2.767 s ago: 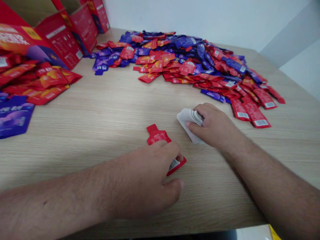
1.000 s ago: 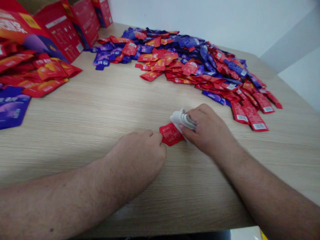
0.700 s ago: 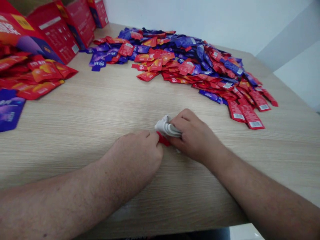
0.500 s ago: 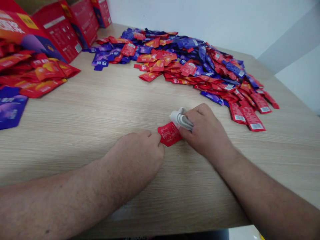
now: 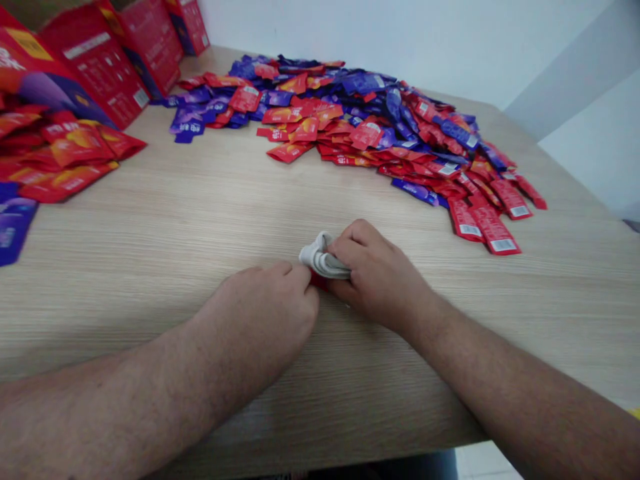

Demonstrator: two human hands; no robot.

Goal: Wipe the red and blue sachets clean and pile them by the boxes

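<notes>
Near the middle of the wooden table (image 5: 200,200), my left hand (image 5: 273,313) is closed on the left end of a small red packet (image 5: 319,280). My right hand (image 5: 375,273) grips a folded white cloth (image 5: 325,259) and presses it over the packet. Only a strip of red shows between the hands, below the cloth. The cloth touches or nearly touches the fingers of my left hand.
A long heap of red and purple packets (image 5: 365,127) curves across the back and right of the table. More red packets (image 5: 70,153) and a purple one (image 5: 15,220) lie at the left, before red boxes (image 5: 95,60). A white wall stands behind.
My right hand has moved left with the cloth, up to my left hand, and the cloth now covers most of the red packet. The view has shifted slightly.
</notes>
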